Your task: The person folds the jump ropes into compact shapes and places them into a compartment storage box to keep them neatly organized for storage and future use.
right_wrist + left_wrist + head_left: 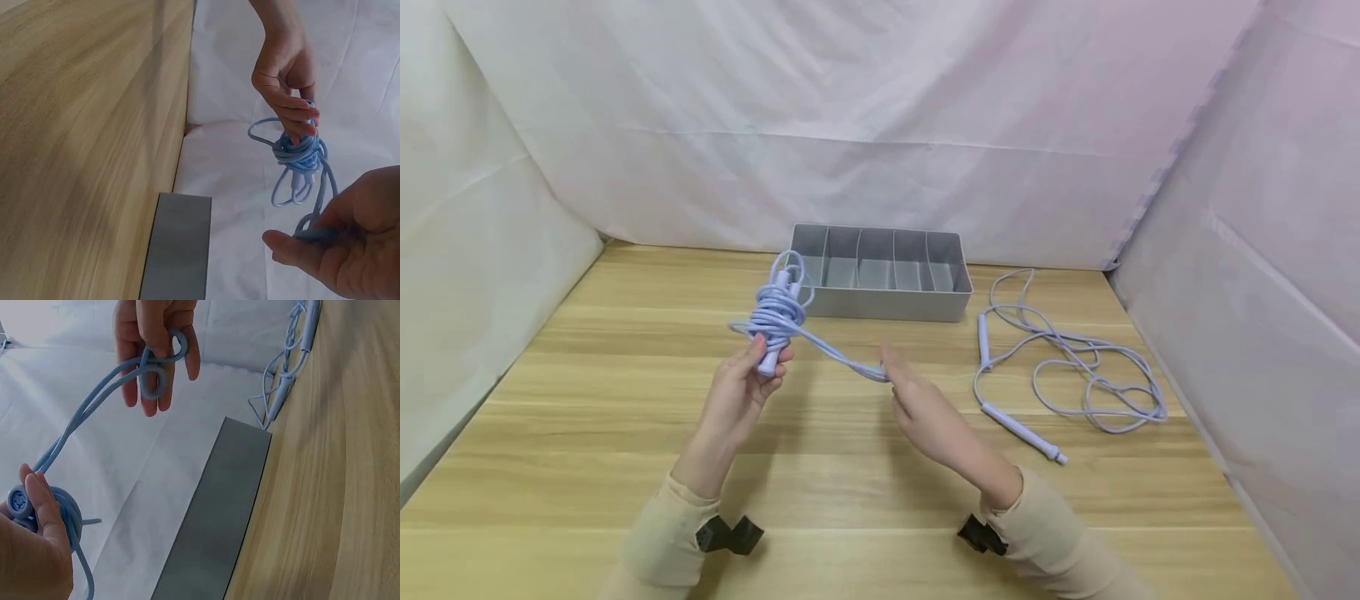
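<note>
My left hand (741, 392) grips the handle ends of a light-blue jump rope (778, 312), whose cord is wound several times around both handles. From that bundle a doubled stretch of cord runs right to my right hand (925, 412), which pinches its looped end between thumb and fingers. The left wrist view shows small loops of cord (153, 384) hanging at the right fingers. In the right wrist view the wound bundle (300, 153) hangs below the left fingers, with a loose loop sticking out to one side. Both hands are raised over the wooden table.
A grey tray (887, 304) with several compartments stands at the back of the table (850, 483). On the right lies a second light-blue jump rope (1075, 342), loosely uncoiled, with its two handles on the left of its cord. White cloth (880, 150) surrounds the back and sides.
</note>
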{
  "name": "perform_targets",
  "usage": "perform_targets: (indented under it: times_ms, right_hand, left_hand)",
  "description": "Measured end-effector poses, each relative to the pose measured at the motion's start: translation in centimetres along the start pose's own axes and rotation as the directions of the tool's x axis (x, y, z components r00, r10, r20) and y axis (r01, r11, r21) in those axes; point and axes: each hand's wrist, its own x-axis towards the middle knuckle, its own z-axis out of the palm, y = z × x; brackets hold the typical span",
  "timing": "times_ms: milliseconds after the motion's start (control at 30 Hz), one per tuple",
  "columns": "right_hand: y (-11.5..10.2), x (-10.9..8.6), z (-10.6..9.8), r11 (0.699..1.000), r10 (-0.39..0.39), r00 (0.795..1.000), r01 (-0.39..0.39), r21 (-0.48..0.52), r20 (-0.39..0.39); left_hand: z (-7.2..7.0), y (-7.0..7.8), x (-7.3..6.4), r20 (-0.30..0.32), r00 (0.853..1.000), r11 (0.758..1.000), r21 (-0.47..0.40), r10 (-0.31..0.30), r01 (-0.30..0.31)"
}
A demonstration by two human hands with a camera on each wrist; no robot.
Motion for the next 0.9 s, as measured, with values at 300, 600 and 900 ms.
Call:
perform_targets:
  times_ms: [300,600,900]
  right_hand:
    - [0.6,-0.5,-0.1,0.999,-0.044,0.976,0.039,-0.028,-0.212]
    - [2.3,-0.7,-0.7,0.835,-0.538,0.637,0.491,-0.248,-0.552]
    - [4.5,-1.0,-1.3,0.891,-0.444,0.759,0.318,-0.324,-0.476]
  left_hand:
    - [-1.5,1.1,-0.6,0.025,0.999,0.983,-0.18,0.028,-0.023]
    - [-2.7,1.5,-1.2,0.202,0.979,0.845,-0.525,0.001,0.107]
    - [-2.6,1.5,-2.0,0.368,0.922,0.829,-0.547,0.116,0.114]
